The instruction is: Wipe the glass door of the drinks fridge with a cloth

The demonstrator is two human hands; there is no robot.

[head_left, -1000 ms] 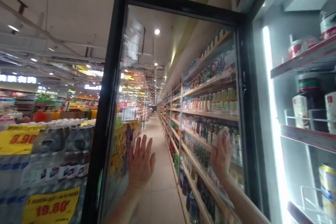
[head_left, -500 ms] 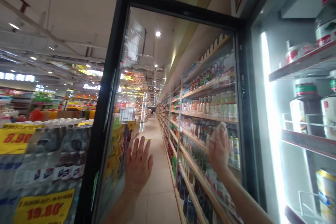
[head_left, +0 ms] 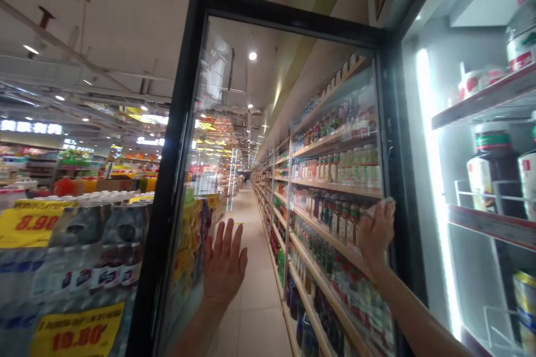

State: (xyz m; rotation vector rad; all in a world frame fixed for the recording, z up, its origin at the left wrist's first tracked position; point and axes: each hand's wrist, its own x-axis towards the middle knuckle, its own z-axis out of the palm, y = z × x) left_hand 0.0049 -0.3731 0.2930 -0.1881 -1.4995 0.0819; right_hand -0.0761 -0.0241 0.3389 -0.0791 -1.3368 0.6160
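Note:
Before me a glass door with a black frame stands swung open on a lit drinks cooler. Against the lower left part of the pane, my left hand lies flat with its fingers spread and nothing in it. My right hand presses a crumpled white cloth to the glass near the hinge-side edge of the frame. Part of the cloth is hidden under the fingers.
To the right, cooler shelves hold dark bottles and cans. At left stand wrapped packs of bottles with yellow price signs. Through the glass, an aisle floor runs beside long drink shelves.
My right hand has moved right across the pane with the cloth, up to the frame's edge. The left hand stays flat at about the same spot on the glass.

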